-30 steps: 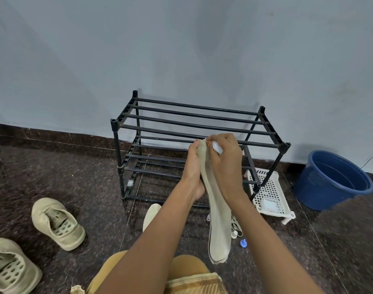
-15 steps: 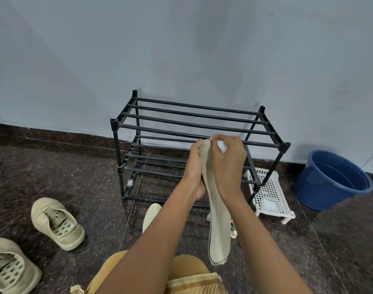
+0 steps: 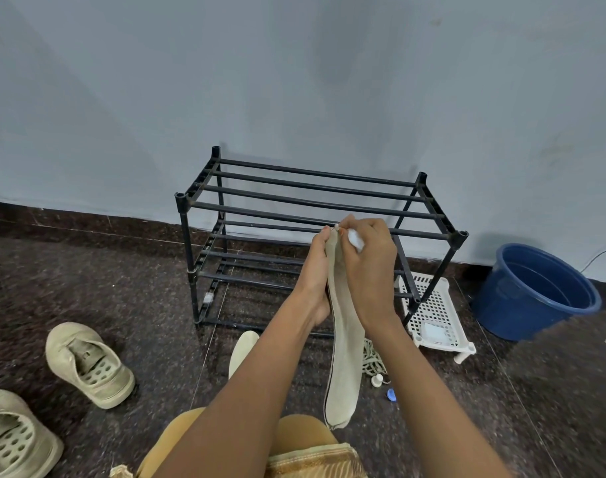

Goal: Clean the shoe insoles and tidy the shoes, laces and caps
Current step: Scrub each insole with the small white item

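A: Where is the insole?

B: The beige insole (image 3: 344, 357) hangs upright in the air in front of the black rack (image 3: 315, 203); its top end sits between the two hands; its lower end hangs free just above the person's knee (image 3: 294, 431).

A: And the grip?

B: The left hand (image 3: 317, 270) lies along the insole's left side, thumb tip pinching the top edge; the right hand (image 3: 370, 274) is on the right side, fingers curled round a small white thing (image 3: 356, 240), fingertips meeting the left thumb at the insole's top; what the white thing is I cannot tell.

A: The rest of the pair?

B: A second insole (image 3: 241, 350) lies on the dark floor (image 3: 122, 298) near the rack's foot, partly hidden by the left forearm; two beige shoes lie at the near left, openings up; one shoe (image 3: 87, 363) is farther in; the other shoe (image 3: 12, 439) is cut by the frame's edge.

A: Laces and caps?

B: A heap of laces (image 3: 372, 357) lies on the floor just right of the hanging insole; a white cap (image 3: 377, 379) and a blue cap (image 3: 391, 395) lie just on its near side, apart from each other.

A: Anything else?

B: A white basket (image 3: 432, 301) sits on the floor beside the rack's right leg, something pale lying in it; a blue tub (image 3: 535, 291) stands at the far right by the wall (image 3: 294, 81).
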`<state>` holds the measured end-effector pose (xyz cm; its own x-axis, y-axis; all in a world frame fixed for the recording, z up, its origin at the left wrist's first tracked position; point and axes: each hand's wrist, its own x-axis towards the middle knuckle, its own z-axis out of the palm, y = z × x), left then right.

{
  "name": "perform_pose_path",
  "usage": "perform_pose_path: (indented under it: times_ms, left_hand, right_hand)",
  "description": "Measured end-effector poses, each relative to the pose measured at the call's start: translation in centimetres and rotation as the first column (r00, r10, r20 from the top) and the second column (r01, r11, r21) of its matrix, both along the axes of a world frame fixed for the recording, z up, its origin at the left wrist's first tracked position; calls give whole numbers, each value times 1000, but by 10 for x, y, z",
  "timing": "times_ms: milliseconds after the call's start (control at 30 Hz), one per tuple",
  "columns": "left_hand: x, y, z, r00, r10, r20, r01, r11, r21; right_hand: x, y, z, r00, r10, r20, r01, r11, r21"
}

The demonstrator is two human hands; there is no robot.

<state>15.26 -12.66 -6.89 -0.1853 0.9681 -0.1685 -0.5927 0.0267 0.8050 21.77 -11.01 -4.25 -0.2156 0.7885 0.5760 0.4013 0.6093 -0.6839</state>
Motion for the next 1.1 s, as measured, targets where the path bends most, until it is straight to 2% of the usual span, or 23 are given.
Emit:
perform_pose_path:
  times_ms: [200, 300, 433, 533, 667, 733, 900, 1100]
  left_hand:
    - [-3, -1, 1, 1000, -15, 4, 15, 1000, 0]
    - [-5, -2, 3, 999, -17, 41, 15, 999, 32]
    - [-8, 2, 1, 994, 0, 113, -7, 998, 55]
    - [-10, 3, -1, 983, -1, 183, -13, 997, 76]
    - [-9, 5, -5, 981, -21, 195, 3, 996, 90]
    - [-8, 4, -3, 981, -50, 185, 33, 995, 91]
    - [-9, 3, -5, 993, -70, 91, 66, 997, 49]
    - [-11, 5, -5, 987, -12, 158, 2, 998, 60]
  right_hand:
    - [-4, 1, 0, 999, -33, -29, 32, 999, -30]
    - [-5, -3, 3, 997, 60, 42, -60, 998, -19]
    - [-6, -10, 0, 976, 195, 101, -187, 979, -82]
    - [-7, -17, 2, 982, 173, 78, -166, 982, -84]
    - [-4, -11, 3, 969, 178, 174, -170, 984, -61]
    - [-3, -7, 6, 969, 173, 175, -167, 985, -50]
    - [-6, -8, 9, 989, 29, 142, -40, 997, 73]
    - [-11, -27, 11, 982, 133, 131, -121, 988, -96]
